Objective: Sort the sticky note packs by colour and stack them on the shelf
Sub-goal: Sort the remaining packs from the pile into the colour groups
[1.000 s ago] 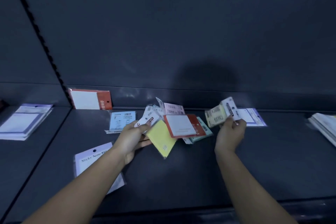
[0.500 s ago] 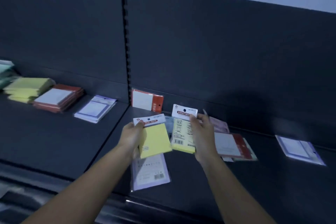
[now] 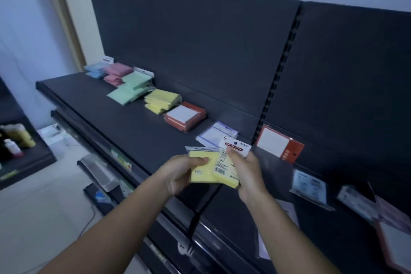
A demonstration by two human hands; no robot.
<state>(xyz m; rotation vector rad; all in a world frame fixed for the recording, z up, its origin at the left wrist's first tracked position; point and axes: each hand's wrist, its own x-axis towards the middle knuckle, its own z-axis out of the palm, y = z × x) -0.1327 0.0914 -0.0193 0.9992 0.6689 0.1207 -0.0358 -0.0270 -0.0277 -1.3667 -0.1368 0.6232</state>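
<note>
As the shelf lies: the long dark shelf (image 3: pixel 93 95) runs from far left to right under a dark back panel. A slotted upright (image 3: pixel 280 73) splits it into two bays, and both hands hang over its front edge near that split.
Sorted row: along the back of the left bay, from the far end, sit a blue stack (image 3: pixel 94 70), pink stack (image 3: pixel 115 72), green stack (image 3: pixel 131 88), yellow stack (image 3: pixel 162 100), red stack (image 3: pixel 185 115), then purple-edged packs (image 3: pixel 216 135) nearest the upright. Neighbours sit close together.
Unsorted side: the right bay holds a red pack (image 3: pixel 279 143) leaning on the back panel and loose packs (image 3: pixel 309 187) lying flat, blurred towards the frame's edge.
Left hand (image 3: pixel 180 173): grips a first yellow pack (image 3: pixel 201 172), thumb laid across its face, fingers curled beneath.
Right hand (image 3: pixel 249 171): pinches a second yellow pack (image 3: pixel 226 169) just under its "STICKY NOTE" header, thumb in front, fingers behind. This pack overlaps the first.
Step in hand, by my judgement: bringing both yellows to the yellow stack.
Doing it well: square the two together, headers the same way, then lower them flat on top. The stack already looks stepped, its lower packs jutting forward, so a skewed landing could slide.
In the way: the red stack and purple-edged packs lie between the hands and the target. Carry above them, and avoid nudging the green stack just beside.
Off-task: bottles (image 3: pixel 13 138) stand on a low unit at far left.
</note>
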